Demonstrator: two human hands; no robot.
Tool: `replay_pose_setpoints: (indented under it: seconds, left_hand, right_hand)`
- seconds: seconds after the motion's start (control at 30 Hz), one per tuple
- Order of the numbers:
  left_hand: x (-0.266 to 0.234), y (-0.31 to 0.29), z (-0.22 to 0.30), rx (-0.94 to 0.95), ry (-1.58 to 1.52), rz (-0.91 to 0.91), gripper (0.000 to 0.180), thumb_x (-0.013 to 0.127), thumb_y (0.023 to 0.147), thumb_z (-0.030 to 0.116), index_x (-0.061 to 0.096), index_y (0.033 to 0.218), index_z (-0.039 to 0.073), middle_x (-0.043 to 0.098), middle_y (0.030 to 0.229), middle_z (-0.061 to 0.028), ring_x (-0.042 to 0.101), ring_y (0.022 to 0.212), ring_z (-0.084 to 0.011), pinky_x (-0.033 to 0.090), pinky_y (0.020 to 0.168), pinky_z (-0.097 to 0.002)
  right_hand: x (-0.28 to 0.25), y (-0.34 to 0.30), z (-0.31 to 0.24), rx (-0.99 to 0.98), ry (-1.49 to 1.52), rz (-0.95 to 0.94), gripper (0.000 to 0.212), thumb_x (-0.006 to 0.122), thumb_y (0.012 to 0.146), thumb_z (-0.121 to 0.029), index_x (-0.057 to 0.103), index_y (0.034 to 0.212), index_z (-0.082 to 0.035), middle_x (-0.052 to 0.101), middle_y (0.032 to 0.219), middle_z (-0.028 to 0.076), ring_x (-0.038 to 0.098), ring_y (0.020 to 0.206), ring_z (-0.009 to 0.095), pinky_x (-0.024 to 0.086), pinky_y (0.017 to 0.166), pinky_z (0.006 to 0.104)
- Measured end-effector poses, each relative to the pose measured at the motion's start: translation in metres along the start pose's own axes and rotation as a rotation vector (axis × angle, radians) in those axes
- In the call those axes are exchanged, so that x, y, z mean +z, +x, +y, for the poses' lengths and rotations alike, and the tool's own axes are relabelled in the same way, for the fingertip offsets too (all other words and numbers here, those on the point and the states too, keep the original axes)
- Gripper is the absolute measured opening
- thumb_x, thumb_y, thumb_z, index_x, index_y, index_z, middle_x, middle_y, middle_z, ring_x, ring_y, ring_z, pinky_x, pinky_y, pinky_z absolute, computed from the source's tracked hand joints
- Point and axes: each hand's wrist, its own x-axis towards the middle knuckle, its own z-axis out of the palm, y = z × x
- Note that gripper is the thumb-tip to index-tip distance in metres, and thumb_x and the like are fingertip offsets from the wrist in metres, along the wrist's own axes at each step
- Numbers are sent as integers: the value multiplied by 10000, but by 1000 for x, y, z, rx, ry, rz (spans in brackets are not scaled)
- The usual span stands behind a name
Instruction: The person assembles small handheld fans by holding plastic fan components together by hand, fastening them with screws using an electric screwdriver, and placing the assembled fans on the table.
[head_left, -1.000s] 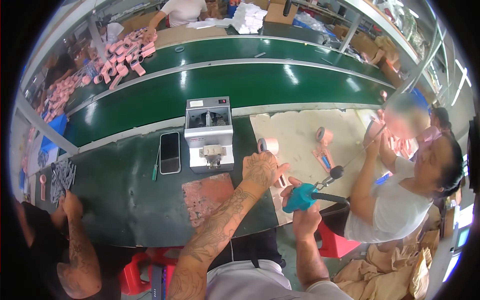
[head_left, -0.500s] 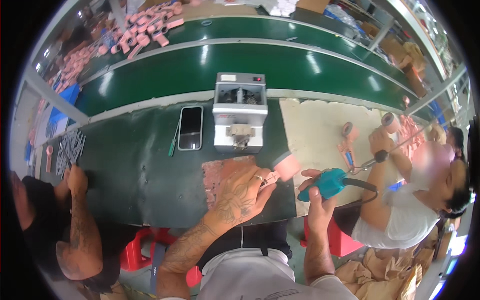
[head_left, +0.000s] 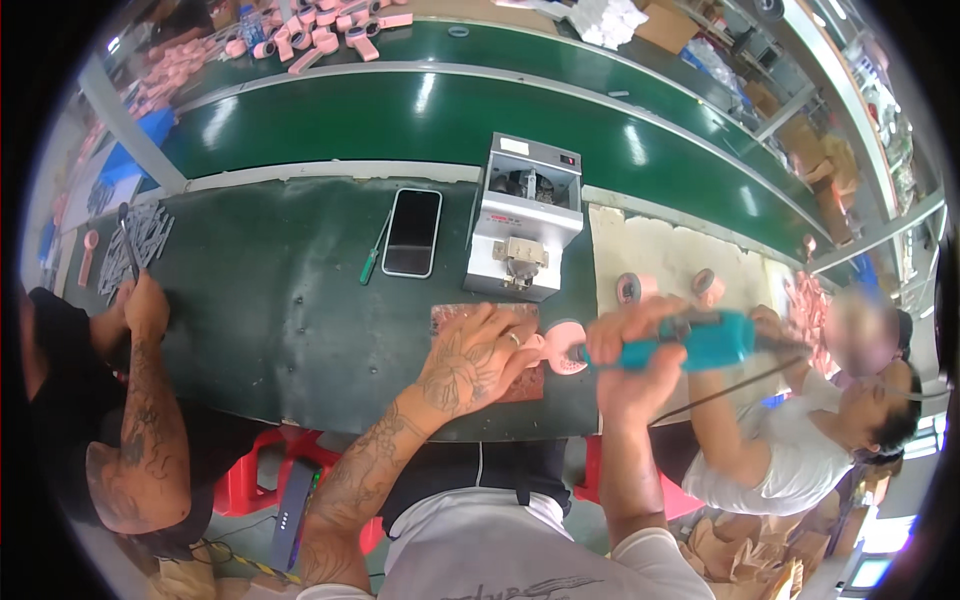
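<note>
My left hand (head_left: 468, 365) grips the handle of a pink plastic housing with a round head (head_left: 567, 336), over a worn reddish mat (head_left: 470, 318). Its fingers cover most of the handle. My right hand (head_left: 635, 380) is wrapped round a teal electric screwdriver (head_left: 715, 342), which lies level and is blurred by motion. The screwdriver's dark front end meets or nearly meets the head's open side; I cannot tell whether they touch. A grey screw feeder (head_left: 505, 262) stands just beyond the mat.
A phone (head_left: 413, 232) and a green-handled screwdriver (head_left: 370, 265) lie left of the feeder. Pink housings (head_left: 708, 288) stand on the right-hand sheet. A green conveyor (head_left: 330, 115) runs behind. Co-workers sit at left (head_left: 145, 380) and right (head_left: 740, 460).
The pink housing has come down to the mat, its head turned toward the screwdriver. My right hand has swung the screwdriver level and brought its front end to the head. The view has shifted.
</note>
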Motion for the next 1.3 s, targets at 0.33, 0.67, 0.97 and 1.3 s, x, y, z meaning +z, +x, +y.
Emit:
replay_pose_setpoints:
  seconds: [0.33,0.67,0.97,1.3]
  left_hand:
    - [13,-10,-15,32,-52,48,437,738,910,428,752,1015,4,675,1072,-125,624,1015,-321,515,912,-436]
    - [14,-6,-14,12,-51,120,406,779,878,369,726,1106,37,672,1054,-104,632,1011,-306,547,855,-433]
    - [15,-3,-13,12,-55,98,411,783,871,374,714,1130,62,661,1052,-90,626,994,-300,546,847,-434]
    - [17,-5,-13,6,-54,82,382,780,873,372,711,1077,56,658,1037,-109,625,989,-317,540,848,-443]
  right_hand:
    - [46,72,59,-67,-253,-116,570,640,1007,-554,610,1089,9,575,739,39,583,681,160,472,623,303]
    - [46,63,64,65,-233,-163,478,640,1031,-470,580,1044,5,579,727,46,580,658,153,468,600,297]
    - [11,31,35,73,-142,-88,476,722,988,-413,608,1087,38,603,735,31,595,650,119,460,584,257]
    - [5,27,47,151,-162,-126,459,730,982,-408,591,1036,27,615,744,42,596,658,125,477,607,263]
